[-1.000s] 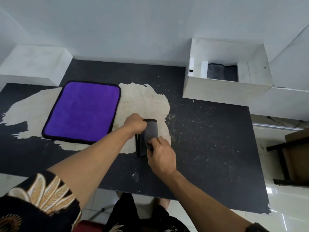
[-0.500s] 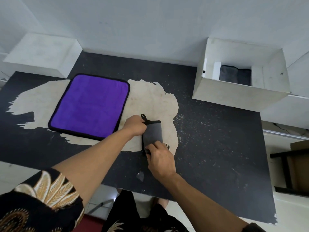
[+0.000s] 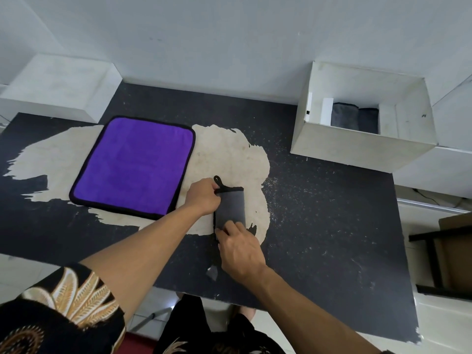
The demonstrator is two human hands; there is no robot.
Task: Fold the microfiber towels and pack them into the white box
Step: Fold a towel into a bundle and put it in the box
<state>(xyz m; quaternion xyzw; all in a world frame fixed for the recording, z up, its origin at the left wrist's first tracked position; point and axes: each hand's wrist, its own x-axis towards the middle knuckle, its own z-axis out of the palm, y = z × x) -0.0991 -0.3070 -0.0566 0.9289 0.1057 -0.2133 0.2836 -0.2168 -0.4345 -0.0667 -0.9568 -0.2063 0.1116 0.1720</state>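
One folded grey towel (image 3: 231, 208) lay on the worn patch of the black table (image 3: 332, 226), its black loop pointing away from the person. The left hand (image 3: 203, 196) was clenched on the towel's left edge near the far end. The right hand (image 3: 240, 247) pressed its fingers flat onto the near end without grasping it. One purple towel (image 3: 132, 164) lay unfolded to the left. One white box (image 3: 357, 146), far right, held two folded dark towels (image 3: 343, 116).

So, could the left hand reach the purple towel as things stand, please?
Probably yes: the purple towel lies flat beside the left hand, nothing between them, though that hand is holding the folded grey towel.
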